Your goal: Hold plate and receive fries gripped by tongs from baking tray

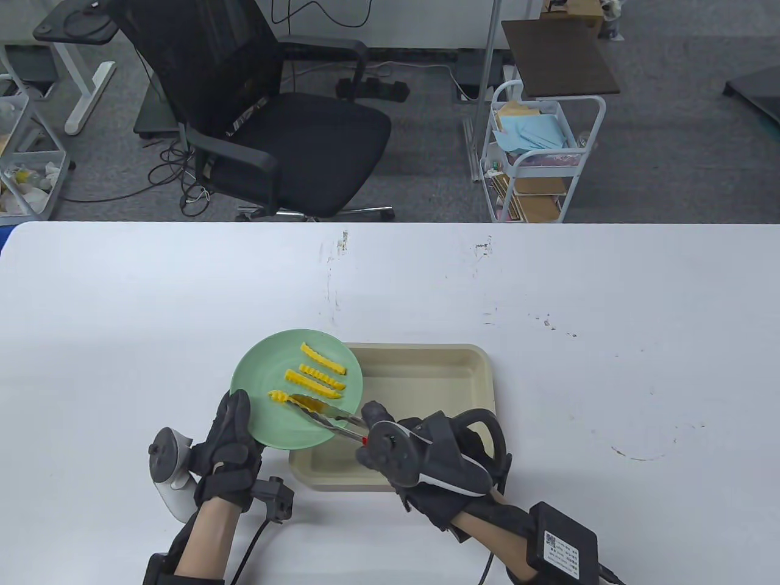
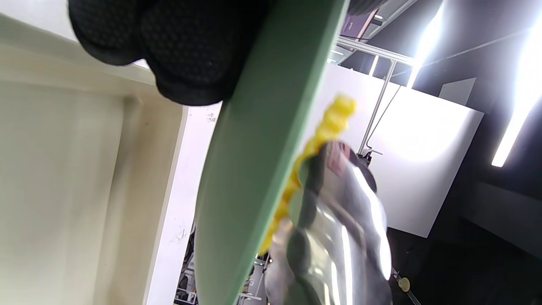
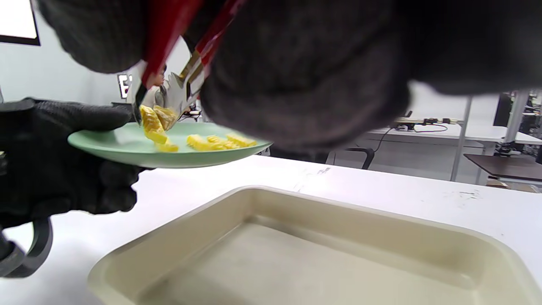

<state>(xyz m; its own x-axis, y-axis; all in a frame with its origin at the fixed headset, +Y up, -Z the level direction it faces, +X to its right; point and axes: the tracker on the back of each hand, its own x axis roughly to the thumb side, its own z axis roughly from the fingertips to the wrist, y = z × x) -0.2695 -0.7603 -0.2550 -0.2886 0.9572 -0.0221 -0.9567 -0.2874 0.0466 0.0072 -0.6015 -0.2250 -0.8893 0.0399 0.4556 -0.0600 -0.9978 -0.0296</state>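
We hold the plate in our left hand, gripping its rim at about seven o'clock: the thumb lies on top of the rim and the other fingers press up from beneath, as the left wrist view shows. The plate is raised off the table, its right edge hanging over the tray's left end. Our right hand is wrapped round the tongs, squeezing the red-handled arms so the metal tips pinch a fry at the plate's five o'clock; it looks to be just touching the plate. Three more fries lie side by side nearer twelve.

We judge the plate light and stiff, likely plastic, with a smooth face on which fries could slide if it tips; the rim grip close to the body serves well, provided we keep it level. The crinkle-cut fries look rigid and very light, so a mild squeeze near mid-length should do, since too hard a pinch might flick one out of the scalloped tips. No fries show in the tray.
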